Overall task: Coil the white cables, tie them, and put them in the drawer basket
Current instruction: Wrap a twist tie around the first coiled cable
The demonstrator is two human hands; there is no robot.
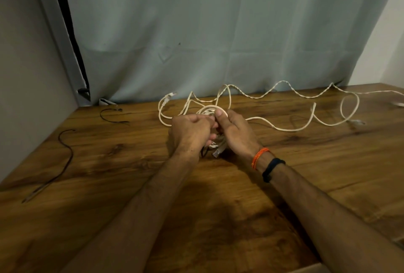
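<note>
Both hands curl round a small coil [211, 112] of white cable at mid worktop [122, 159]: left hand [189, 128] fisted on it, right hand [235, 129] w/ thumb on top. Rest of cable [284, 129] trails right, loose. Keep loops even, feed slack in slowly, don't let coil spring. Black ties [66, 148] lie left, reachable.

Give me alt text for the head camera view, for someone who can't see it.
Both hands, left hand and right hand, hold a small coil of white cable above a wooden table. More white cable lies loose beyond them, two black ties lie at left, and a grey curtain hangs behind.
</note>
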